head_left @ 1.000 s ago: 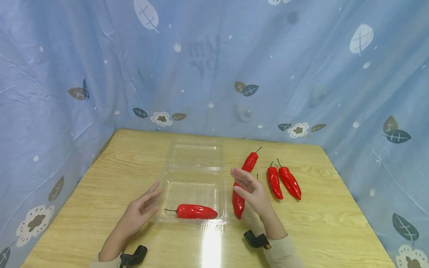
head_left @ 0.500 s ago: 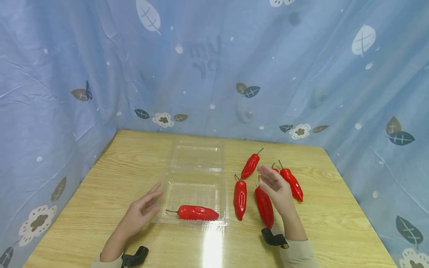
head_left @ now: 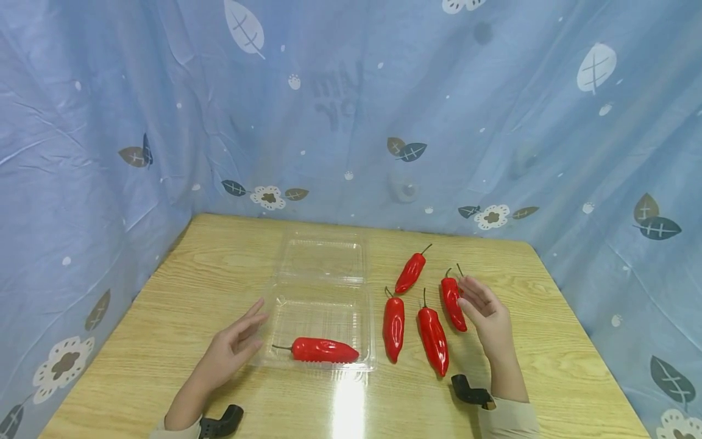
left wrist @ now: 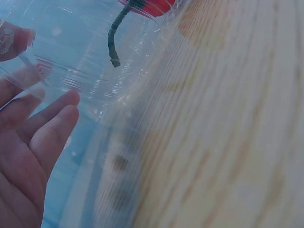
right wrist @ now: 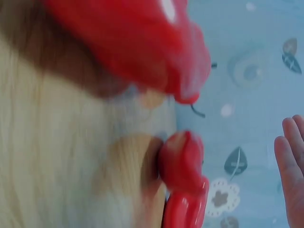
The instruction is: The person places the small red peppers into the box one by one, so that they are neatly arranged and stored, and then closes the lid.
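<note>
A clear plastic clamshell box [head_left: 315,314] lies unfolded, with one red chili pepper [head_left: 325,350] crosswise along its near side. My left hand [head_left: 233,344] is beside the box's left edge, fingers loosely extended and holding nothing. In the left wrist view the hand [left wrist: 33,137] appears near the clear wall, past which the pepper's green stem [left wrist: 113,42] shows. My right hand [head_left: 490,320] hovers with relaxed fingers over the rightmost pepper, hiding all but its stem [head_left: 459,269]. Just left of that hand lies another pepper [head_left: 453,305]. The right wrist view catches a large blurred pepper [right wrist: 133,42].
Further red peppers lie between the box and the right hand: one at the back [head_left: 410,273], one close to the box [head_left: 393,329], one nearer the front [head_left: 433,344]. The box's lid [head_left: 323,256] lies flat behind. A blue patterned curtain [head_left: 351,122] surrounds the wooden table [head_left: 219,256].
My right hand has moved rightward across the peppers, uncovering the ones near the box and covering the rightmost. The left hand stays in place, and the peppers lie as before.
</note>
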